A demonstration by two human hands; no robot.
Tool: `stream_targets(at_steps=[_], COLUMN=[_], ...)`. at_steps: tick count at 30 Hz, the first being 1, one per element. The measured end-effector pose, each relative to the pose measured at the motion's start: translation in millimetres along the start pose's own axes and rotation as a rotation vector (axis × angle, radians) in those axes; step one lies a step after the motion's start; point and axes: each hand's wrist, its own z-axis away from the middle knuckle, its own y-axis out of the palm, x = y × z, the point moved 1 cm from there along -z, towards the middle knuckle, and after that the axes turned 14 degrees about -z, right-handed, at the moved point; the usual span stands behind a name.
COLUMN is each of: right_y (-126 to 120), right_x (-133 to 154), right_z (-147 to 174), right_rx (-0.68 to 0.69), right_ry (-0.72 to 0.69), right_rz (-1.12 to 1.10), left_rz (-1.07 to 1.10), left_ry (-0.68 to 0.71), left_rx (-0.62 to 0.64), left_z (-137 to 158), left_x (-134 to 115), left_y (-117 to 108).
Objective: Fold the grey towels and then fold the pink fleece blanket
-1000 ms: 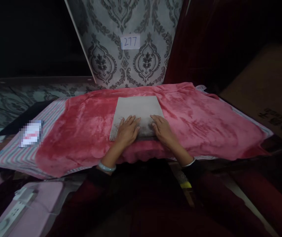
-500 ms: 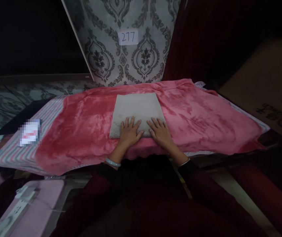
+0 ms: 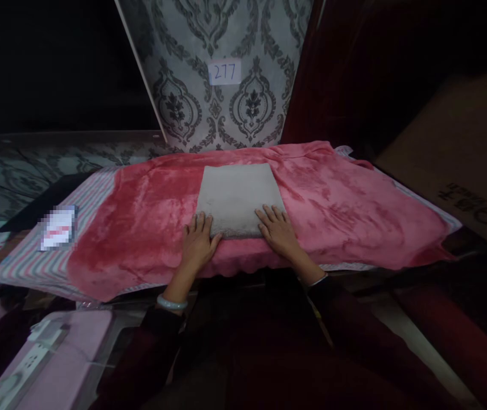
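Observation:
A grey folded cloth (image 3: 241, 193), roughly square and fuzzy at its near edge, lies flat on a pink plush blanket (image 3: 354, 210). My left hand (image 3: 198, 242) rests at the cloth's near left corner, fingers stretched forward, partly on the cloth and partly on the blanket. On the near right corner lies my right hand (image 3: 278, 232), palm down with fingers spread. Neither hand grasps anything.
Striped fabric (image 3: 47, 265) shows under the blanket at the left, with a blurred phone-like object (image 3: 58, 228) on it. A cardboard box (image 3: 474, 159) stands at the right. Lower left, a white power strip (image 3: 25, 361) lies on a pink surface. A dark screen (image 3: 56, 68) is behind.
My left hand has slid left, from on top of the grey cloth to its near left corner. My right hand stays at the right corner. The view has shifted slightly.

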Motion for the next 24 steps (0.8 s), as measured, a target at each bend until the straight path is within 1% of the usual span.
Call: stream_targets(at_steps=[4, 6, 7, 9, 11, 13, 14, 16, 18, 20, 22, 24], right_y=[-0.1, -4.2, -7.0, -12.2, -14.4, -12.0, -9.4, -3.3, 1.3, 2.4, -0.3, -6.3], right_x=[-11.0, -16.0, -17.0, -15.0, -8.5, -1.4, 0.8, -0.1, -8.8, -23.6, -40.1, -52.7], right_z=[-4.0, -11.5, -16.8, -29.1, -41.2, -50.2, -53.3, -57.8, -62.9, -71.5, -83.5, -96.7], right_rx=[0.01, 0.031, 0.033, 0.031, 0.066, 0.172, 0.235, 0.335, 0.358, 0.339, 0.338, 0.362], right_ry=[-0.019, -0.022, -0.027, -0.06, -0.136, -0.245, -0.297, -0.375, -0.404, -0.388, -0.341, -0.265], right_rz=[-0.047, -0.092, -0.113, -0.147, -0.174, -0.184, -0.18, -0.159, -0.138, -0.115, -0.075, -0.019], left_rz=[0.064, 0.069, 0.063, 0.053, 0.053, 0.051, 0.042, 0.012, -0.015, -0.026, -0.027, -0.019], left_ry=[-0.026, -0.049, -0.055, -0.016, 0.115, 0.261, 0.308, 0.342, 0.342, 0.342, 0.333, 0.319], left_rx=[0.005, 0.004, -0.003, -0.028, -0.06, -0.081, -0.087, -0.106, -0.141, -0.182, -0.218, -0.249], left_z=[4.1, 1.5, -0.5, -4.1, -4.9, -0.6, 3.2, 12.0, 19.7, 24.0, 25.2, 24.9], left_x=[18.9, 20.0, 16.4, -0.1, -26.2, -53.7, -65.1, -80.3, -86.1, -86.6, -86.1, -86.4], left_y=[1.4, -4.4, -8.7, -17.8, -23.2, -21.1, -17.0, -5.3, 7.1, 15.9, 19.7, 18.8])
